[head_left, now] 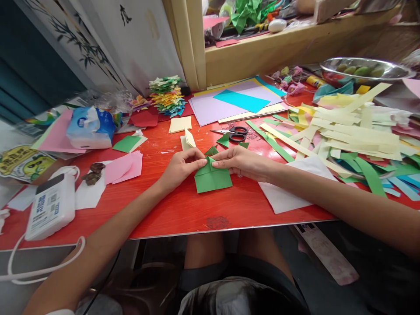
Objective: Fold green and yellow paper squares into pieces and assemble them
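Observation:
A green sheet of paper [214, 180], creased and partly folded at its far end, is between my two hands over the red table. My left hand [186, 167] pinches its far left part between thumb and fingers. On the far right part, the thumb and fingers of my right hand [241, 161] press the fold. A peak of folded green paper [211, 151] shows just beyond my fingertips. Small folded green pieces [223, 140] lie past my right hand, beside black-handled scissors [238, 133]. A folded cream paper piece [188, 139] stands beyond my left hand.
Cut paper strips [354, 131] pile up at the right, near a metal bowl [364, 70]. A white napkin [292, 192] lies under my right forearm. At left are pink papers [124, 168], a tissue pack [90, 127] and a white corded device [52, 208]. Lilac sheets [210, 107] lie behind.

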`<act>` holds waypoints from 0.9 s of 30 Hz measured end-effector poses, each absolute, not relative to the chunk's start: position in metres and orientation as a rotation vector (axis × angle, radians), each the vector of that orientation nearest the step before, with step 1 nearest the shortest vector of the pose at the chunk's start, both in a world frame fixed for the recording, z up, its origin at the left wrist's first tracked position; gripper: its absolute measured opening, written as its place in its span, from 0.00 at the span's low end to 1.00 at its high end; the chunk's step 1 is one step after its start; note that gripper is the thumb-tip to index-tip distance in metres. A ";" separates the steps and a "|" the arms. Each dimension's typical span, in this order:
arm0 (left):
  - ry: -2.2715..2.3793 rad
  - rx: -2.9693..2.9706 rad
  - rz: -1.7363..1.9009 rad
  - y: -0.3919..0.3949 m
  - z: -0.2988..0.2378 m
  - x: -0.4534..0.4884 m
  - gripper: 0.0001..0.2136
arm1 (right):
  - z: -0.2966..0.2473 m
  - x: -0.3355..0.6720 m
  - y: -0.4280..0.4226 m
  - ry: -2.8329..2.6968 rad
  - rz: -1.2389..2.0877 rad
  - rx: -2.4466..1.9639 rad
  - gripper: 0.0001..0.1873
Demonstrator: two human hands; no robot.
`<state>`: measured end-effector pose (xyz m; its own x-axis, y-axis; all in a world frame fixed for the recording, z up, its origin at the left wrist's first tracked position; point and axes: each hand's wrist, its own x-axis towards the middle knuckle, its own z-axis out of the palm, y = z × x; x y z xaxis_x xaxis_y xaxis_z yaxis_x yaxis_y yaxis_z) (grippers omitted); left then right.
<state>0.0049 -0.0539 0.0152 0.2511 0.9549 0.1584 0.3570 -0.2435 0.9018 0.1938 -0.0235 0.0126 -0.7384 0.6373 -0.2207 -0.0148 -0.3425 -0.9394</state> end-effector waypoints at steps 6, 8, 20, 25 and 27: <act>1.216 1.758 0.953 -0.054 0.015 0.005 0.08 | 0.012 0.192 -0.024 -1.466 2.122 -0.732 0.10; 1.213 1.760 0.951 -0.054 0.015 0.005 0.08 | 0.012 0.192 -0.025 -1.481 2.105 -0.746 0.10; 1.205 1.752 0.954 -0.055 0.015 0.006 0.08 | 0.011 0.190 -0.026 -1.581 1.947 -0.834 0.12; 1.215 1.753 0.962 -0.055 0.016 0.007 0.09 | 0.014 0.190 -0.030 -1.674 1.784 -0.916 0.13; 1.222 1.753 0.961 -0.055 0.017 0.007 0.09 | 0.015 0.189 -0.032 -1.692 1.740 -0.925 0.14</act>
<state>0.0074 -0.0553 0.0166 0.2523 0.9564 0.1470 0.3688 -0.2355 0.8992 0.1894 -0.0318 0.0148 -0.6203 0.7773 -0.1051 0.0833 -0.0679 -0.9942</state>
